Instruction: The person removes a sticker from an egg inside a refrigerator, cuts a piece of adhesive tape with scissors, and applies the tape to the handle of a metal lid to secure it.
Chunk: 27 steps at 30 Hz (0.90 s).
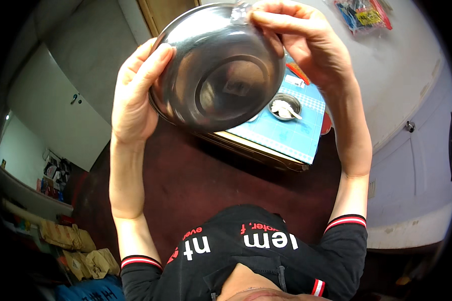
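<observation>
A large, shiny dark metal bowl is held up in front of me, tilted so that its round base ring faces me. My left hand is closed on its left rim, the thumb lying on the outer wall. At the upper right rim my right hand is closed, thumb and fingers pinched at the edge. A small crumpled clear piece, perhaps plastic, shows at those fingertips against the bowl. Beyond it, a small metal bowl on the table holds white powder and a white spoon.
The table has a blue checked cover and stands ahead, partly hidden by the large bowl. An orange-red item lies on it. Plastic packets are at the upper right. A white door is left; paper sacks sit lower left.
</observation>
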Each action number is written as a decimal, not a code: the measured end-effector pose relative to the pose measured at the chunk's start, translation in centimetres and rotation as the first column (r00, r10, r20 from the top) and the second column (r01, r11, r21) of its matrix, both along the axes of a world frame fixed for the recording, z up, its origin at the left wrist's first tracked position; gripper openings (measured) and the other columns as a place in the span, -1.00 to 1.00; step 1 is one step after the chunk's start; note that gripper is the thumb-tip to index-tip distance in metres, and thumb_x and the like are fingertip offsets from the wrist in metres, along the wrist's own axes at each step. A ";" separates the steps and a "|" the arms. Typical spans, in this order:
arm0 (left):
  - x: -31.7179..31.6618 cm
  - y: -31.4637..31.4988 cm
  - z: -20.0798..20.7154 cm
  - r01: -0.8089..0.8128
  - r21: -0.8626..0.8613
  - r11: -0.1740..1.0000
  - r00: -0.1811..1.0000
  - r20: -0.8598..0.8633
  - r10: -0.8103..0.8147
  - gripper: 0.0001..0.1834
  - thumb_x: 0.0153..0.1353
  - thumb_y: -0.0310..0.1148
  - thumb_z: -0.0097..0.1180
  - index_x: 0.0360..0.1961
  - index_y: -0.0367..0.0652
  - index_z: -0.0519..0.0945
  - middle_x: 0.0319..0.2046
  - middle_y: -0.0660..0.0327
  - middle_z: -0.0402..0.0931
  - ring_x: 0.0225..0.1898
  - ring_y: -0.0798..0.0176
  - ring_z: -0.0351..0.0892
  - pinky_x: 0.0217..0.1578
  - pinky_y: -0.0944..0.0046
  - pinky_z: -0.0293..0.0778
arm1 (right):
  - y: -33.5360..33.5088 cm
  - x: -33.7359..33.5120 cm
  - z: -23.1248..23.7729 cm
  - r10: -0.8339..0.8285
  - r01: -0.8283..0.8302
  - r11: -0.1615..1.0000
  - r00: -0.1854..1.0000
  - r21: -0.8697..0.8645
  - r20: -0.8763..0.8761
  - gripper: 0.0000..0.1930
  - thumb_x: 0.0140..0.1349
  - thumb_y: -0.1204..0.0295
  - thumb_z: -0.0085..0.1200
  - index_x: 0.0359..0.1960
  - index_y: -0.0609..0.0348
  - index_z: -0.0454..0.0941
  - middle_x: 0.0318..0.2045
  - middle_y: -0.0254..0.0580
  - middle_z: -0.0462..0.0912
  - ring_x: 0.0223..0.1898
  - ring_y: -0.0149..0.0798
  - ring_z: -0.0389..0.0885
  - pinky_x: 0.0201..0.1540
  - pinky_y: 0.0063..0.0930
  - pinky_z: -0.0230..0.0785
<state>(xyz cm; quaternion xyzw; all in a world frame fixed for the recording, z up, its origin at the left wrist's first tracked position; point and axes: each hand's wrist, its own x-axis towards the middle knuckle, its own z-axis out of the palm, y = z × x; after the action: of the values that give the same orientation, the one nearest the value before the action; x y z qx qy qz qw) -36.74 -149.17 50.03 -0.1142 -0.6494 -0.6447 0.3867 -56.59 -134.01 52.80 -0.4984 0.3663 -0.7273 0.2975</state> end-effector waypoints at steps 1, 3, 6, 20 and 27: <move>-0.4 -0.3 -0.7 -0.008 0.067 0.998 1.000 0.011 0.008 -0.70 0.28 -0.42 0.01 0.00 -0.35 0.49 -0.22 0.25 0.58 -0.26 0.52 0.52 -0.21 0.53 0.43 | -0.6 -0.3 -0.3 0.000 0.000 1.000 1.000 0.000 -0.002 -0.82 0.05 0.54 0.26 -0.32 0.31 0.56 -0.41 -0.21 0.61 -0.37 -0.44 0.56 -0.27 -0.71 0.37; -1.3 -0.2 -1.7 -0.017 0.165 0.986 1.000 0.007 0.016 -0.72 0.27 -0.38 0.02 -0.06 -0.30 0.51 -0.25 0.28 0.57 -0.26 0.51 0.53 -0.20 0.52 0.43 | -1.0 -1.0 -0.7 0.015 -0.016 1.000 0.999 0.017 0.029 -0.82 0.06 0.55 0.25 -0.30 0.31 0.56 -0.42 -0.22 0.61 -0.35 -0.44 0.56 -0.26 -0.74 0.38; -2.6 -0.7 -3.0 0.023 0.285 0.958 1.000 -0.025 -0.016 -0.77 0.27 -0.33 0.00 -0.14 -0.23 0.53 -0.25 0.29 0.57 -0.21 0.45 0.53 -0.12 0.43 0.43 | -0.9 -1.8 -0.8 0.018 -0.018 1.000 0.999 -0.002 0.040 -0.83 0.07 0.55 0.25 -0.30 0.31 0.57 -0.43 -0.24 0.60 -0.34 -0.47 0.56 -0.26 -0.76 0.38; -4.7 -1.0 -5.4 0.179 0.492 0.852 0.979 -0.172 -0.106 -0.74 0.32 -0.25 -0.08 -0.18 -0.16 0.58 -0.18 0.26 0.60 -0.12 0.34 0.56 -0.02 0.27 0.46 | 3.3 -0.5 -4.9 -0.462 0.401 0.885 0.823 -0.239 -0.330 -0.89 0.04 0.54 0.23 -0.37 0.25 0.62 -0.42 -0.34 0.64 -0.33 -0.51 0.52 -0.18 -0.58 0.36; -5.2 -1.6 -6.2 0.210 0.580 0.787 0.974 -0.191 -0.120 -0.76 0.31 -0.28 -0.06 -0.20 -0.16 0.59 -0.20 0.25 0.61 -0.14 0.33 0.57 -0.04 0.28 0.46 | 2.3 -1.1 -5.9 -0.420 0.394 0.908 0.853 -0.144 -0.311 -0.89 0.07 0.50 0.23 -0.36 0.22 0.63 -0.42 -0.39 0.64 -0.37 -0.55 0.51 -0.21 -0.61 0.37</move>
<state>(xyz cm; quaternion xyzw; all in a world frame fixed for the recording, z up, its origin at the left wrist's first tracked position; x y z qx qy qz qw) -41.96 -150.74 43.86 -0.0896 -0.3716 -0.8373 0.3909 -57.69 -131.67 46.90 -0.5365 0.4809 -0.6915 0.0514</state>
